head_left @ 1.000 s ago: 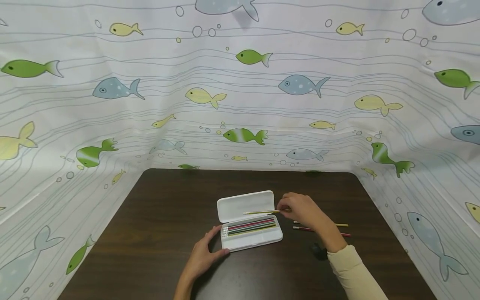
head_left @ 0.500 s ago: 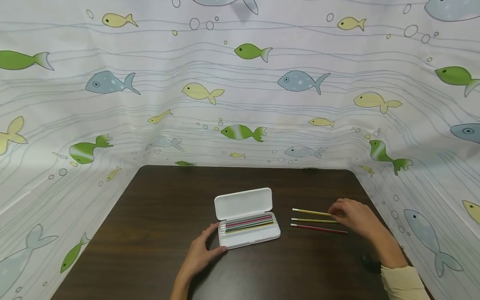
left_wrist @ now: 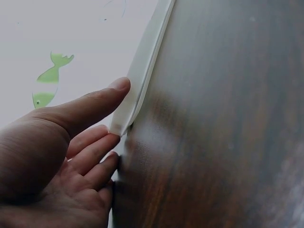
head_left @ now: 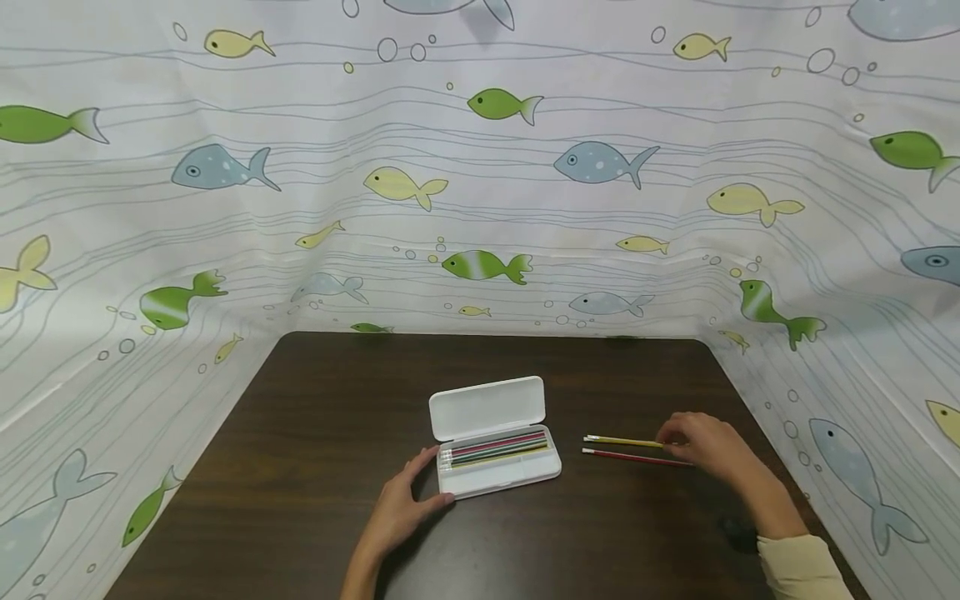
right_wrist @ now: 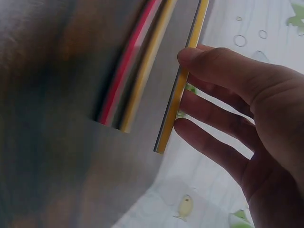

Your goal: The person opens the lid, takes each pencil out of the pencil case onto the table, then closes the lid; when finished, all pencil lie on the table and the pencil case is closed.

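Observation:
A white pencil case [head_left: 517,475] lies with its lid raised near the middle of the table. Several striped pencils [head_left: 498,448] lie side by side in its back part, white erasers to the left. My left hand [head_left: 397,508] holds the case's left end, thumb at the front corner and fingers along the side. To the right, my right hand [head_left: 705,442] pinches a yellow pencil [right_wrist: 168,121] between thumb and fingers. Beside it, another yellow pencil [right_wrist: 147,61] and a red pencil [right_wrist: 126,66] lie roughly parallel; the hand partly covers their far ends in the head view.
The dark wooden table [head_left: 322,417] has a white curtain [head_left: 480,183] printed with fish on its back, left and right sides. A dark blurred object [head_left: 738,533] shows under the right wrist.
My right hand moved from above the case to the right with a yellow pencil, then brought it nearer me, close to the other yellow pencil. The left hand stayed on the case.

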`<state>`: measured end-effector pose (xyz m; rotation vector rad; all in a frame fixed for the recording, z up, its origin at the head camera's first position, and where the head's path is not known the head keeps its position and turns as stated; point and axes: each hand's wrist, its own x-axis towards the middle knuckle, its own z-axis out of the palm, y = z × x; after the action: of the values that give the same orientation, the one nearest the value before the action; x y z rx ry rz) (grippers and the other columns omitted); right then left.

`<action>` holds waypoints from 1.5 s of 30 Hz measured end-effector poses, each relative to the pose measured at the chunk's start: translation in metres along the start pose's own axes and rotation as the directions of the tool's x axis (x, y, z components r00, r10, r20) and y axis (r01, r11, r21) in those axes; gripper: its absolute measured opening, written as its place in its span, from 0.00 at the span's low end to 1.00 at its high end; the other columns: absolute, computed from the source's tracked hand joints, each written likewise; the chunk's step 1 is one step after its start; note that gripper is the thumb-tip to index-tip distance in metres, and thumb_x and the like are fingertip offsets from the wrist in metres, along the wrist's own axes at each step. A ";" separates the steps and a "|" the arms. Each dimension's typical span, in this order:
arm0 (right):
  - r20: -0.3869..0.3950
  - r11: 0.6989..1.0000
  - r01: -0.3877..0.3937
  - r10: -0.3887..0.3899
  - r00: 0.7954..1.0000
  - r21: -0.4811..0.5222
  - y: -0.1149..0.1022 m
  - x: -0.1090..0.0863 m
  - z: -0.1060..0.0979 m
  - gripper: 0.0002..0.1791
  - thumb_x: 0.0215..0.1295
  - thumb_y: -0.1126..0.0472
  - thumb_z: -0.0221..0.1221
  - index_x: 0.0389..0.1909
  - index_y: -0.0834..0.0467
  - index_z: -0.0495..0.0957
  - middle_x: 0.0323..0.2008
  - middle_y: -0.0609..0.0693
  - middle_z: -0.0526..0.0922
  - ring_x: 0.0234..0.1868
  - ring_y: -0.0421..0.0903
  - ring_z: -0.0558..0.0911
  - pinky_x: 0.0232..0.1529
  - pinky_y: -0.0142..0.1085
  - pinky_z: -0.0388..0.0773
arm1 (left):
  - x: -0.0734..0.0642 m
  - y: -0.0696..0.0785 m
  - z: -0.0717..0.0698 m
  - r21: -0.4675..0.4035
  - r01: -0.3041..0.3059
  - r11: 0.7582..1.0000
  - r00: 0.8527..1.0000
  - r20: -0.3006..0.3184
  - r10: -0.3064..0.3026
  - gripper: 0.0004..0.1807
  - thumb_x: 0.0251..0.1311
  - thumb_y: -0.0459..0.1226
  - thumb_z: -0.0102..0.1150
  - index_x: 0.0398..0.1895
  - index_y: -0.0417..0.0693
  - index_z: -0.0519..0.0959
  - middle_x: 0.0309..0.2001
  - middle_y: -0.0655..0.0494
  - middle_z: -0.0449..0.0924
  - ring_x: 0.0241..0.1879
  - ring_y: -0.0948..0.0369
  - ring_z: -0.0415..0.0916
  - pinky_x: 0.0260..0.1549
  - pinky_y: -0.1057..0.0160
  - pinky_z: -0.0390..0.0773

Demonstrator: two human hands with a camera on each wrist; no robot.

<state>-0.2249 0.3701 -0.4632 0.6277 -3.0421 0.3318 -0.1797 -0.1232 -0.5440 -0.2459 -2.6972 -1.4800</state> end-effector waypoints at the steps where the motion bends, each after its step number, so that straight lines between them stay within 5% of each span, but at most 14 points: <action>1: 0.008 1.000 -0.004 0.004 1.000 0.007 0.001 0.000 0.004 0.08 0.54 0.64 0.71 0.33 0.49 0.85 0.33 0.38 0.80 0.35 0.44 0.81 0.33 0.47 0.78 | 0.000 0.000 0.000 -0.005 0.009 1.000 1.000 0.001 -0.009 0.43 0.45 0.47 0.78 0.68 0.56 0.70 0.68 0.39 0.64 0.67 0.33 0.55 0.62 0.33 0.57; 16: 0.043 0.998 -0.044 0.042 0.998 0.042 0.009 0.004 0.026 0.07 0.54 0.63 0.71 0.33 0.49 0.85 0.32 0.38 0.81 0.33 0.40 0.79 0.32 0.42 0.78 | 0.000 -0.002 0.000 -0.017 0.008 1.000 1.000 0.000 -0.008 0.43 0.45 0.47 0.77 0.68 0.57 0.70 0.69 0.39 0.64 0.68 0.34 0.55 0.63 0.34 0.56; 28: 0.071 0.997 -0.071 0.070 0.995 0.003 0.009 0.010 0.030 0.08 0.54 0.64 0.71 0.32 0.49 0.84 0.32 0.39 0.81 0.33 0.42 0.79 0.35 0.48 0.79 | 0.000 -0.002 0.001 -0.018 0.005 1.000 1.000 0.002 -0.005 0.43 0.45 0.48 0.77 0.68 0.57 0.70 0.69 0.40 0.64 0.68 0.34 0.55 0.63 0.34 0.56; 38: -0.074 0.997 0.056 -0.060 0.995 -0.062 -0.007 0.024 0.006 0.07 0.54 0.63 0.72 0.33 0.52 0.84 0.30 0.38 0.80 0.31 0.41 0.81 0.31 0.43 0.80 | 0.002 0.001 0.000 -0.030 -0.009 1.000 1.000 -0.004 0.009 0.43 0.45 0.45 0.78 0.68 0.56 0.71 0.68 0.40 0.65 0.69 0.41 0.58 0.63 0.37 0.58; 45: -0.141 0.964 0.230 -0.248 0.958 -0.132 -0.047 0.056 -0.001 0.08 0.53 0.62 0.73 0.33 0.51 0.84 0.31 0.40 0.81 0.32 0.41 0.82 0.30 0.39 0.80 | 0.001 -0.001 0.001 -0.021 0.000 1.000 1.000 0.002 0.000 0.43 0.45 0.47 0.78 0.68 0.57 0.70 0.69 0.40 0.65 0.69 0.38 0.57 0.63 0.36 0.57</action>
<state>-0.2582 0.3059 -0.4495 0.9035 -2.7725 0.1885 -0.1804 -0.1229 -0.5450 -0.2491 -2.6847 -1.5095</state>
